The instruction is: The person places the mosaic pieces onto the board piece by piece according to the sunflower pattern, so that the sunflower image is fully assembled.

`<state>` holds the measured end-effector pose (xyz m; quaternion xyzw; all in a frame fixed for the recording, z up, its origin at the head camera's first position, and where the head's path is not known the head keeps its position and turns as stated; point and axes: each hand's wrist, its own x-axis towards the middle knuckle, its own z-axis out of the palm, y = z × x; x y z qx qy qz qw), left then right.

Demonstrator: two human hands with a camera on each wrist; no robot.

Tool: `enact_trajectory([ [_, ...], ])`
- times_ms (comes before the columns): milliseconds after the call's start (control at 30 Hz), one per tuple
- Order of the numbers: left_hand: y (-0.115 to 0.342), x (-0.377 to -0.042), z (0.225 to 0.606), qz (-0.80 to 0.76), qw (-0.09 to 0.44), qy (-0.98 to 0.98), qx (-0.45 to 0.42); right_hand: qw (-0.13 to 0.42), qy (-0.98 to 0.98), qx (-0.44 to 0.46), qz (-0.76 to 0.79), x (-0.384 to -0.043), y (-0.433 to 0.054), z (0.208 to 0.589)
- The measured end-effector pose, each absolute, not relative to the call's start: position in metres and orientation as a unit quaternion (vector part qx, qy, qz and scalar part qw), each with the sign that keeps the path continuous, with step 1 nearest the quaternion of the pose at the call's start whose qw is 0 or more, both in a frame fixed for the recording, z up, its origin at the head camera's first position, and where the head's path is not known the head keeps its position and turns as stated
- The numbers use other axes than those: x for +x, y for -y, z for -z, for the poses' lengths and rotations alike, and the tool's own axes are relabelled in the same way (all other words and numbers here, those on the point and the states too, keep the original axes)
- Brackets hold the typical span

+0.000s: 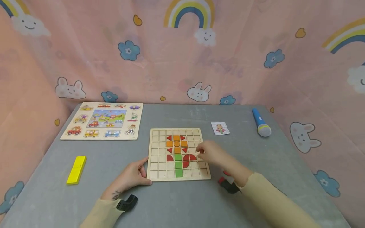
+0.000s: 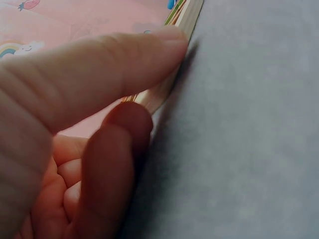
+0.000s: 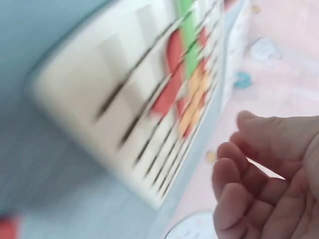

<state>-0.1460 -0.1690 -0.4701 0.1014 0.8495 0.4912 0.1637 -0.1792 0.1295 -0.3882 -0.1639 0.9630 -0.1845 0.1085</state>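
A square wooden grid board lies on the grey table, bearing flat orange, red and green pieces. Down its lower middle runs a column of green squares, flanked by red quarter-circle pieces. Orange pieces and small red triangles make up the upper part. My left hand grips the board's near left corner, thumb at the front edge and a finger along the left side. Over the board's right edge hovers my right hand, fingers loosely curled with nothing between them, as the right wrist view also shows.
Behind the board lies a small picture card, with a blue toy microphone to its right. A vehicle puzzle board and a yellow block lie to the left. Red pieces show beside my right forearm.
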Motion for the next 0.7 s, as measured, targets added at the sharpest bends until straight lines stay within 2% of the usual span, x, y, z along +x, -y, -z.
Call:
enact_trajectory([
  [300, 0.169, -0.147, 0.469, -0.488, 0.164, -0.851, 0.104, 0.167, -0.968, -0.181, 0.042, -0.158, -0.19, 0.398],
  [433, 0.168, -0.146, 0.468, -0.485, 0.163, -0.853, 0.103, 0.188, -0.969, -0.152, 0.044, -0.153, -0.201, 0.403],
  [700, 0.168, -0.146, 0.467, -0.485, 0.163, -0.853, 0.102, 0.19, -0.969, -0.145, 0.07, -0.153, -0.206, 0.413],
])
